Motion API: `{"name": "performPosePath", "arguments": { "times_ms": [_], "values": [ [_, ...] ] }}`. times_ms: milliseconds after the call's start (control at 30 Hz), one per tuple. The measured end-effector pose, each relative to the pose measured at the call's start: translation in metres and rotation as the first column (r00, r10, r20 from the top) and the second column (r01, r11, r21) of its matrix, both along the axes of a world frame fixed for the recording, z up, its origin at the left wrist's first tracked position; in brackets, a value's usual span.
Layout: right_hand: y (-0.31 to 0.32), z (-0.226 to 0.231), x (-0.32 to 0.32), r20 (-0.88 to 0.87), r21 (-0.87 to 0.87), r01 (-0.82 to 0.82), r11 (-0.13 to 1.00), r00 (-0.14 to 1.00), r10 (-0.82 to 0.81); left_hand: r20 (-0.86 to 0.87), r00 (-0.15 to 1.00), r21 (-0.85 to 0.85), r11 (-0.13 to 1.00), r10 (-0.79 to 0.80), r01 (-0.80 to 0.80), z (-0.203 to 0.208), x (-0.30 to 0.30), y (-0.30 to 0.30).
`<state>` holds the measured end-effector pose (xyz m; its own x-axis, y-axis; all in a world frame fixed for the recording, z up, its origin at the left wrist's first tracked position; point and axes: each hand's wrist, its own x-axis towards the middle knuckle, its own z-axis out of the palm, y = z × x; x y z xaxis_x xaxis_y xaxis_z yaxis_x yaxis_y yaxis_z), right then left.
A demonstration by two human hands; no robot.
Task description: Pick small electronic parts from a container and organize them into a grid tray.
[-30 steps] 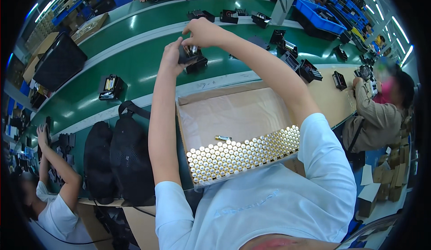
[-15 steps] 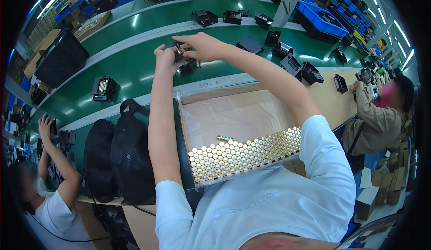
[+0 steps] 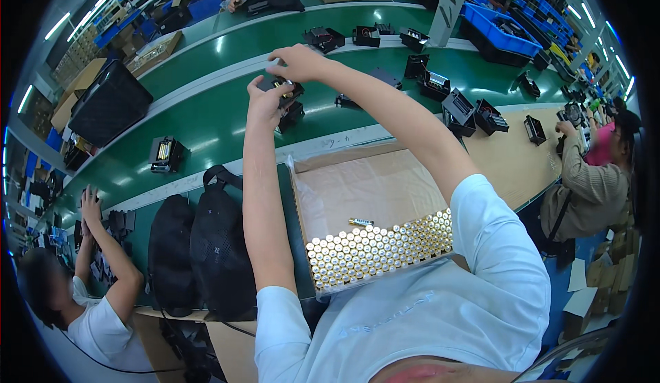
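Observation:
Over the green conveyor belt [image 3: 220,118], both my arms reach far forward. My left hand [image 3: 265,104] grips a small black battery case [image 3: 293,93], its thumb and fingers around the near side. Shiny cells show inside the case, and a dark part hangs beneath it. My right hand [image 3: 302,61] bends over the case from above, fingertips closed at its far edge; what they pinch is hidden. Close to my body, a plastic-lined carton [image 3: 364,170] holds rows of upright batteries [image 3: 378,249]. A single battery [image 3: 361,222] lies on its side behind the rows.
More black cases lie along the belt, one with batteries [image 3: 165,155] at left and an open one [image 3: 434,84] at right. Two black bags [image 3: 223,245] rest left of the carton. A blue bin [image 3: 498,32] stands far right. Co-workers sit at both sides and across.
The whole view has shifted slightly. My hands stay at the case, which now shows more between them, and my right fingers have moved over its top. Another person's arms appear across the belt.

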<state>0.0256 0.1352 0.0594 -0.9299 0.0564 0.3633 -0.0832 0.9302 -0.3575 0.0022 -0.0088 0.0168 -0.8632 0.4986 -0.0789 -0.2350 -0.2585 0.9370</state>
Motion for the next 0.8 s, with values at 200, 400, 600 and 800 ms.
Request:
{"name": "performPosePath", "arguments": {
  "times_ms": [200, 400, 600, 800],
  "values": [
    [0.009, -0.018, -0.009, 0.459, -0.572, 0.124, 0.811, 0.868, 0.191, -0.071, 0.997, -0.040, 0.999, 0.032, -0.035, -0.011, -0.012, -0.003],
    [-0.007, -0.025, 0.008, 0.311, -0.550, 0.114, 0.827, 0.947, 0.076, -0.329, 0.936, -0.215, 0.955, 0.128, -0.206, -0.013, -0.019, -0.014],
    [0.020, -0.021, 0.064, 0.519, 0.565, -0.018, 0.825, 0.785, -0.339, -0.783, 0.622, -0.557, 0.472, -0.023, -0.684, 0.001, -0.005, -0.020],
    [0.045, -0.041, 0.061, 0.306, 0.260, -0.049, 0.964, 0.952, -0.034, -0.915, 0.228, -0.343, 0.343, -0.332, -0.875, -0.005, -0.012, -0.011]
  ]
}}
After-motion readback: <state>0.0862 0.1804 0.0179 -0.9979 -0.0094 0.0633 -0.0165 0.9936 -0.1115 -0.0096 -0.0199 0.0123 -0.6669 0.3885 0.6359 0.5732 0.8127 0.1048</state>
